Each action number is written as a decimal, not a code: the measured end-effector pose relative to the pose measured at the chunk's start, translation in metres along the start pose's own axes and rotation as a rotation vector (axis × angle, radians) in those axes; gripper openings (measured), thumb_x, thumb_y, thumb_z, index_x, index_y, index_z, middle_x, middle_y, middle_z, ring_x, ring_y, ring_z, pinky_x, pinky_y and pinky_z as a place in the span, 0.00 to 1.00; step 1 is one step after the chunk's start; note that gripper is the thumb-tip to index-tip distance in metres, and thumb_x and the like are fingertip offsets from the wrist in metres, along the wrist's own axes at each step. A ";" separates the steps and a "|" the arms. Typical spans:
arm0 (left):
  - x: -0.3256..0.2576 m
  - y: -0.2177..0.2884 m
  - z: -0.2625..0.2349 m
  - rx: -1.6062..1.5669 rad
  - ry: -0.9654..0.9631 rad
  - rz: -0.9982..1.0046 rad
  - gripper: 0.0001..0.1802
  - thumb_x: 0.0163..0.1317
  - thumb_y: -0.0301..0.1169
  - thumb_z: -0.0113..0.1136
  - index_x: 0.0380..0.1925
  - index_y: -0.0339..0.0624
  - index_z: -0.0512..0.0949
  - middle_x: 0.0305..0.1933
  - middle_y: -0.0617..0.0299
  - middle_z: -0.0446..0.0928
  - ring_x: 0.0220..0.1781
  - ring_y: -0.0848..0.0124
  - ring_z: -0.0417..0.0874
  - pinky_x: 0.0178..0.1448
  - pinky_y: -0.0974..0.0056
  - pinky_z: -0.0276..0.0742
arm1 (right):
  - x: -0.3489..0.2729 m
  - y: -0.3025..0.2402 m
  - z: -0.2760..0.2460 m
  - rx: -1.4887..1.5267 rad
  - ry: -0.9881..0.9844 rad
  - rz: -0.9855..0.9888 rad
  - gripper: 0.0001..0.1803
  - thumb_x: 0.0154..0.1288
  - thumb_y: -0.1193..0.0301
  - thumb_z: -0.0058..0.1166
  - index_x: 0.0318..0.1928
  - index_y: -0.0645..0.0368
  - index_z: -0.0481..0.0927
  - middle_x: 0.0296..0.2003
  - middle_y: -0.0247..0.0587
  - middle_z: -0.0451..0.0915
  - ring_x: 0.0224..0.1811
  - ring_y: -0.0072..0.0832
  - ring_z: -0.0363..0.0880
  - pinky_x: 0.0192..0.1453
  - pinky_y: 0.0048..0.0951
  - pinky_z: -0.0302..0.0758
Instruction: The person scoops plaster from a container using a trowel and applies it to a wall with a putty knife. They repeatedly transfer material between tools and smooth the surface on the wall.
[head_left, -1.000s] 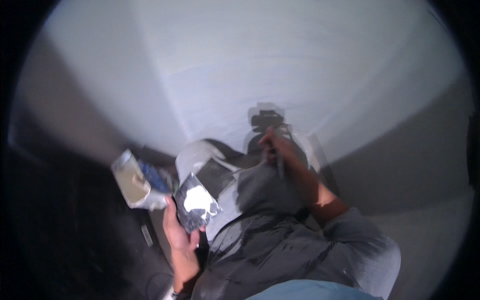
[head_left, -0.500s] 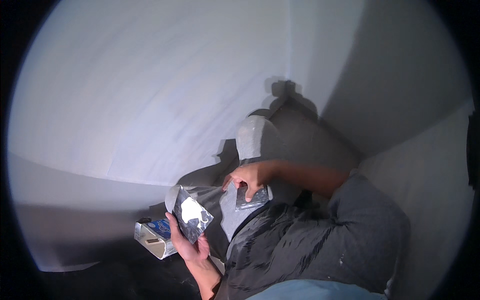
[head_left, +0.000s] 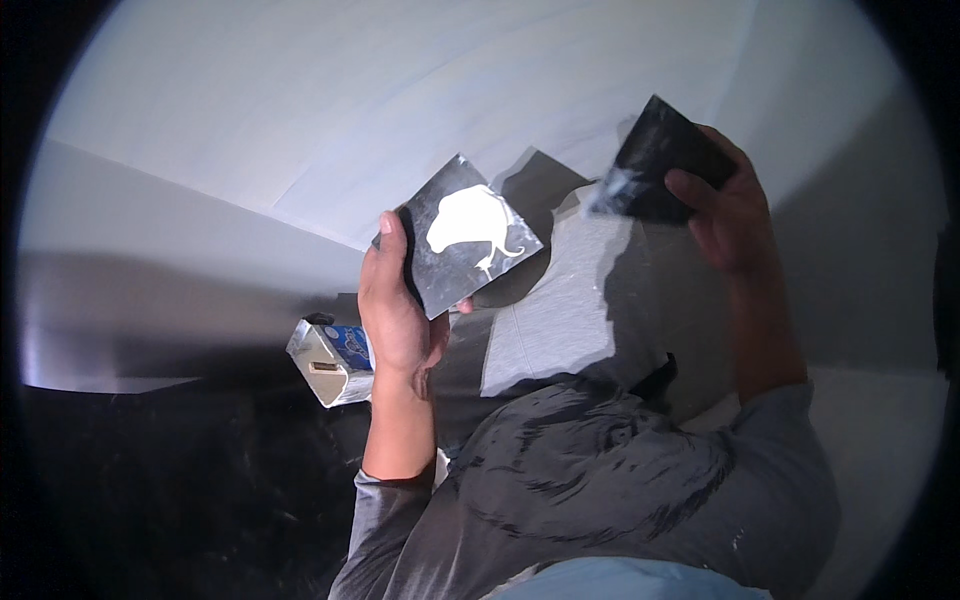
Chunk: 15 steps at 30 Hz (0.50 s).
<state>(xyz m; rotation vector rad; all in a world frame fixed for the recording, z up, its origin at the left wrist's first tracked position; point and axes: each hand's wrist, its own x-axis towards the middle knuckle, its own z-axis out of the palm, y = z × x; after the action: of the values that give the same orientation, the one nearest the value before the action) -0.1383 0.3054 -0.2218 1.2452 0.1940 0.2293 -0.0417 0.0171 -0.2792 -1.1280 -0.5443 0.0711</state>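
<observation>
My left hand (head_left: 390,315) grips a dark square plate (head_left: 428,280) from below and the left side, its thumb along the edge. A thick smear of white paste (head_left: 468,218) lies on the plate's upper face, with a thin curling tail toward its right corner. To the right and higher up, my right hand (head_left: 730,220) is closed on a dark flat spreader blade (head_left: 655,150), thumb on its near face. A pale, whitish smudge shows along the blade's lower left edge. The blade and the plate are apart, both lifted in front of the pale wall (head_left: 330,120).
An open-topped container (head_left: 325,375) with a blue label stands to the left of my left forearm, a small brownish piece in its opening. Beneath the hands is my leg in grey cloth (head_left: 550,325). Walls meet at the upper right. A dark surface (head_left: 200,480) fills the lower left.
My right hand has risen from over my leg to the upper right with the spreader blade. My left hand has brought the pasted plate up and to the right.
</observation>
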 end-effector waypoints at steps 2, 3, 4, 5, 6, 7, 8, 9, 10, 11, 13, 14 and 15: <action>0.002 0.006 0.008 0.088 0.004 0.039 0.26 0.78 0.49 0.47 0.49 0.32 0.76 0.36 0.53 0.83 0.25 0.69 0.85 0.18 0.68 0.76 | 0.015 -0.007 0.020 -0.473 -0.138 -0.317 0.14 0.68 0.78 0.60 0.52 0.54 0.86 0.52 0.39 0.85 0.54 0.32 0.84 0.60 0.37 0.80; 0.003 0.007 0.007 0.117 -0.024 0.054 0.28 0.78 0.50 0.47 0.49 0.30 0.75 0.36 0.52 0.82 0.25 0.68 0.84 0.19 0.67 0.76 | 0.028 -0.010 0.021 -0.767 -0.280 -0.640 0.18 0.67 0.79 0.59 0.53 0.46 0.86 0.53 0.33 0.85 0.56 0.31 0.82 0.62 0.37 0.77; 0.003 0.009 0.005 0.147 -0.037 0.050 0.28 0.79 0.50 0.46 0.48 0.30 0.75 0.36 0.52 0.82 0.25 0.68 0.85 0.19 0.67 0.77 | 0.035 -0.010 0.026 -0.875 -0.321 -0.739 0.17 0.65 0.77 0.61 0.51 0.43 0.87 0.52 0.32 0.86 0.56 0.32 0.81 0.63 0.39 0.75; 0.005 0.010 0.006 0.171 -0.057 0.048 0.28 0.79 0.50 0.45 0.48 0.30 0.75 0.36 0.52 0.82 0.26 0.68 0.85 0.20 0.66 0.78 | 0.042 -0.011 0.030 -0.992 -0.361 -0.840 0.17 0.62 0.75 0.63 0.49 0.40 0.88 0.51 0.30 0.86 0.56 0.32 0.80 0.65 0.40 0.73; 0.006 0.011 0.006 0.196 -0.077 0.047 0.28 0.80 0.50 0.44 0.47 0.30 0.75 0.36 0.52 0.83 0.26 0.68 0.86 0.21 0.66 0.79 | 0.046 -0.012 0.034 -1.108 -0.401 -0.941 0.16 0.60 0.73 0.65 0.47 0.37 0.88 0.51 0.29 0.87 0.57 0.33 0.80 0.66 0.41 0.70; 0.006 0.012 0.008 0.178 -0.081 0.042 0.27 0.80 0.49 0.45 0.46 0.30 0.75 0.35 0.53 0.82 0.26 0.69 0.85 0.21 0.67 0.79 | 0.046 -0.009 0.038 -1.130 -0.407 -0.959 0.14 0.59 0.66 0.65 0.44 0.32 0.89 0.52 0.24 0.86 0.58 0.32 0.78 0.68 0.45 0.67; 0.006 0.014 0.011 0.158 -0.082 0.037 0.27 0.80 0.48 0.45 0.46 0.30 0.75 0.35 0.54 0.82 0.26 0.70 0.83 0.22 0.67 0.78 | 0.049 -0.010 0.040 -1.122 -0.439 -0.964 0.14 0.59 0.65 0.65 0.44 0.31 0.89 0.53 0.23 0.86 0.59 0.32 0.78 0.68 0.45 0.67; 0.007 0.015 0.014 0.139 -0.082 0.030 0.26 0.80 0.48 0.46 0.45 0.30 0.76 0.34 0.55 0.81 0.26 0.71 0.82 0.22 0.67 0.78 | 0.052 -0.011 0.043 -1.113 -0.471 -0.969 0.14 0.59 0.64 0.65 0.45 0.31 0.90 0.54 0.22 0.85 0.60 0.32 0.77 0.68 0.45 0.66; 0.009 0.013 0.013 0.146 -0.047 0.045 0.25 0.80 0.47 0.47 0.44 0.30 0.76 0.34 0.56 0.81 0.26 0.73 0.81 0.22 0.67 0.77 | 0.054 -0.012 0.044 -1.104 -0.503 -0.973 0.14 0.58 0.63 0.65 0.45 0.31 0.90 0.54 0.21 0.85 0.60 0.32 0.77 0.68 0.45 0.66; 0.013 0.008 0.010 0.154 -0.009 0.061 0.25 0.80 0.46 0.47 0.43 0.31 0.76 0.34 0.57 0.80 0.26 0.74 0.80 0.23 0.68 0.77 | 0.055 -0.012 0.047 -1.140 -0.506 -0.948 0.15 0.58 0.65 0.65 0.45 0.30 0.90 0.55 0.20 0.85 0.61 0.31 0.76 0.69 0.44 0.66; 0.017 0.004 0.009 0.166 0.020 0.085 0.24 0.80 0.45 0.48 0.42 0.31 0.76 0.35 0.59 0.79 0.27 0.76 0.78 0.24 0.69 0.76 | 0.053 -0.015 0.051 -1.215 -0.513 -0.897 0.18 0.57 0.69 0.65 0.46 0.28 0.90 0.56 0.18 0.84 0.61 0.31 0.75 0.70 0.44 0.65; 0.018 0.003 0.010 0.170 0.009 0.093 0.23 0.80 0.45 0.48 0.41 0.31 0.77 0.36 0.60 0.79 0.28 0.76 0.77 0.24 0.69 0.76 | 0.051 -0.014 0.051 -1.234 -0.523 -0.844 0.20 0.57 0.71 0.64 0.46 0.28 0.90 0.56 0.17 0.84 0.62 0.31 0.75 0.70 0.43 0.64; 0.018 0.002 0.012 0.174 -0.002 0.100 0.23 0.80 0.45 0.49 0.41 0.31 0.77 0.36 0.60 0.78 0.28 0.77 0.76 0.24 0.69 0.75 | 0.049 -0.010 0.049 -1.253 -0.533 -0.791 0.21 0.57 0.74 0.63 0.47 0.28 0.90 0.56 0.17 0.84 0.62 0.31 0.75 0.70 0.43 0.63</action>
<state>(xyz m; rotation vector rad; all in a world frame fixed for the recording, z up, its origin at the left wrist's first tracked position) -0.1176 0.3005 -0.2165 1.4298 0.1522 0.3030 -0.0231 0.0698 -0.2360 -2.0151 -1.6008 -0.7769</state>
